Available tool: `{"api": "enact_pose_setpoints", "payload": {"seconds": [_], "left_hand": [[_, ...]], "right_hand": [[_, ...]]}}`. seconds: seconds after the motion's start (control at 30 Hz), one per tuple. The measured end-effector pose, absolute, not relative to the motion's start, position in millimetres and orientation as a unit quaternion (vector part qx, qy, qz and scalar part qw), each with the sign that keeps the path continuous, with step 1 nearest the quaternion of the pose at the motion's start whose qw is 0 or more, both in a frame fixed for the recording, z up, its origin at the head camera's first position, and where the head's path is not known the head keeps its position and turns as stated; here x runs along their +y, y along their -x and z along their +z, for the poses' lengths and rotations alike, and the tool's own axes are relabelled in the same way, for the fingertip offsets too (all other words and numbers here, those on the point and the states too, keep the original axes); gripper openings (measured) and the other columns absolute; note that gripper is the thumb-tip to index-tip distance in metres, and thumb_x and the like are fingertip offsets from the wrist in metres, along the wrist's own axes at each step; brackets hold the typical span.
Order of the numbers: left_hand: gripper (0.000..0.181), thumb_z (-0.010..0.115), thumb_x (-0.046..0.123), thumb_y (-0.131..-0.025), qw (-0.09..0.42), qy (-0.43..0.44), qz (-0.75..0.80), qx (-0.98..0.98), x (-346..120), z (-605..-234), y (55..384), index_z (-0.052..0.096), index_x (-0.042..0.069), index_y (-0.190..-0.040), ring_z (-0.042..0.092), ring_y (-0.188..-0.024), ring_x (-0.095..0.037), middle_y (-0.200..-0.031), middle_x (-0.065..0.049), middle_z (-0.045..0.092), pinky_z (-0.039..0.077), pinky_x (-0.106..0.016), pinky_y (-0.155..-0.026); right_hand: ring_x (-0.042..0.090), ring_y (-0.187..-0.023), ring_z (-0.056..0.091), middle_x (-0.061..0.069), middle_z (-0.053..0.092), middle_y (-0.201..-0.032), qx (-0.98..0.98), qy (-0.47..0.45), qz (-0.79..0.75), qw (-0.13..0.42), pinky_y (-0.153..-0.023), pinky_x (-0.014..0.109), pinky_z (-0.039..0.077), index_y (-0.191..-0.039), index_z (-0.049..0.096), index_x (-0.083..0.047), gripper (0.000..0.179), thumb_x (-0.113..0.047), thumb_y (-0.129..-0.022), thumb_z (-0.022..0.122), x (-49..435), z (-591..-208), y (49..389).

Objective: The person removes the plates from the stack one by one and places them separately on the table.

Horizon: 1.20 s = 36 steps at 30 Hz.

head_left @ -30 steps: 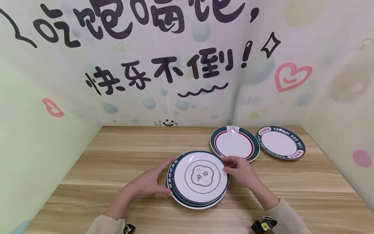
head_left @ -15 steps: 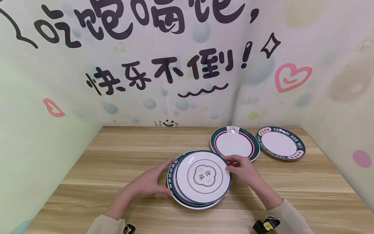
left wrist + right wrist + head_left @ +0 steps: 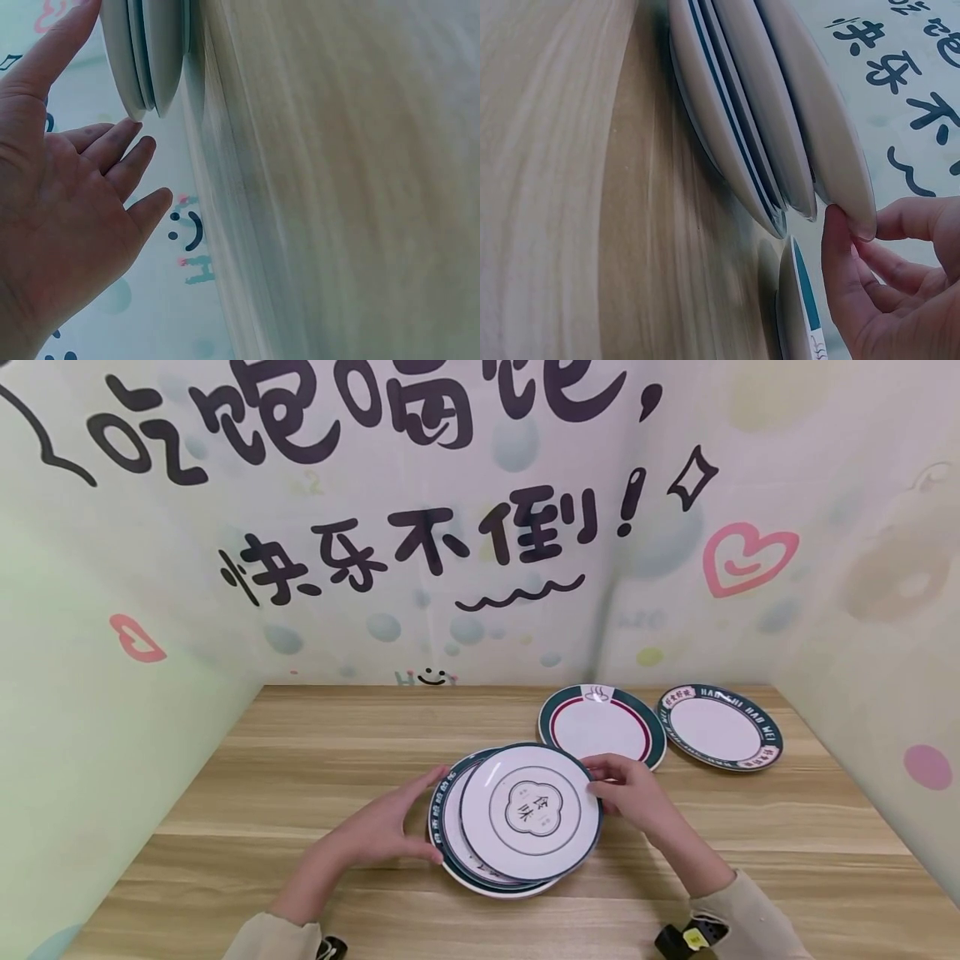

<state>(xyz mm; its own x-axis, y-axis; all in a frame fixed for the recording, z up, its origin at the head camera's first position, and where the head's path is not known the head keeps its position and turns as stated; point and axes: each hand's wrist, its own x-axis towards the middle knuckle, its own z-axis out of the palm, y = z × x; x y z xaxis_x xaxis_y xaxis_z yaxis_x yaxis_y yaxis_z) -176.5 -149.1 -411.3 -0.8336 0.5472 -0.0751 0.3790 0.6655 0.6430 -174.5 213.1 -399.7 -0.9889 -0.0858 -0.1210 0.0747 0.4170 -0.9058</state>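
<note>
My right hand [image 3: 636, 795] pinches the right rim of the top plate [image 3: 534, 814], a white one with a dark rim and a flower-shaped emblem. In the right wrist view, thumb and fingers sit on either side of that plate's edge [image 3: 821, 112], which is tilted off the plates below. A similar white plate [image 3: 459, 839] lies under it, and a larger green-rimmed plate [image 3: 438, 806] is at the bottom of the stack. My left hand [image 3: 375, 827] is spread around the stack's left side, thumb and fingertips at the bottom plate's rim. Its fingers [image 3: 124, 161] look extended in the left wrist view.
Behind the stack lies a green-rimmed plate with a red ring [image 3: 600, 727]. To its right is a dark-rimmed plate with lettering [image 3: 722, 727]. Both rest on the wooden table [image 3: 300, 752] near the printed back wall [image 3: 337, 643].
The top plate has slid right and slightly up with my right hand, uncovering more of the plate beneath on the left. My left hand has stayed in place.
</note>
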Motion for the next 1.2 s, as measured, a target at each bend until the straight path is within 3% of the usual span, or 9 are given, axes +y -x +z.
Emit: {"api": "enact_pose_setpoints", "payload": {"seconds": [0.6, 1.2], "left_hand": [[0.119, 0.085, 0.056, -0.069, 0.12, -0.267, 0.317, 0.902, -151.0, -413.5, 177.4, 0.022, 0.012, -0.16, 0.032, -0.15, -0.031, -0.164, -0.003, 0.031, 0.032, -0.056, -0.12], [0.117, 0.084, 0.056, -0.07, 0.117, -0.272, 0.318, 0.901, -151.0, -413.0, 177.4, 0.022, 0.014, -0.16, 0.032, -0.15, -0.031, -0.165, -0.002, 0.03, 0.032, -0.057, -0.119]], "right_hand": [[0.013, -0.089, 0.063, 0.023, 0.067, -0.118, 0.825, -0.019, -0.557, 0.088, -0.07, 0.023, 0.059, -0.134, 0.056, 0.004, 0.039, -0.007, -0.096, 0.06, 218.2, -398.7, 172.2], [0.01, -0.089, 0.062, 0.022, 0.065, -0.12, 0.825, -0.048, -0.56, 0.066, -0.074, 0.021, 0.06, -0.137, 0.055, 0.002, 0.041, -0.01, -0.098, 0.058, 232.6, -392.5, 170.7]]}}
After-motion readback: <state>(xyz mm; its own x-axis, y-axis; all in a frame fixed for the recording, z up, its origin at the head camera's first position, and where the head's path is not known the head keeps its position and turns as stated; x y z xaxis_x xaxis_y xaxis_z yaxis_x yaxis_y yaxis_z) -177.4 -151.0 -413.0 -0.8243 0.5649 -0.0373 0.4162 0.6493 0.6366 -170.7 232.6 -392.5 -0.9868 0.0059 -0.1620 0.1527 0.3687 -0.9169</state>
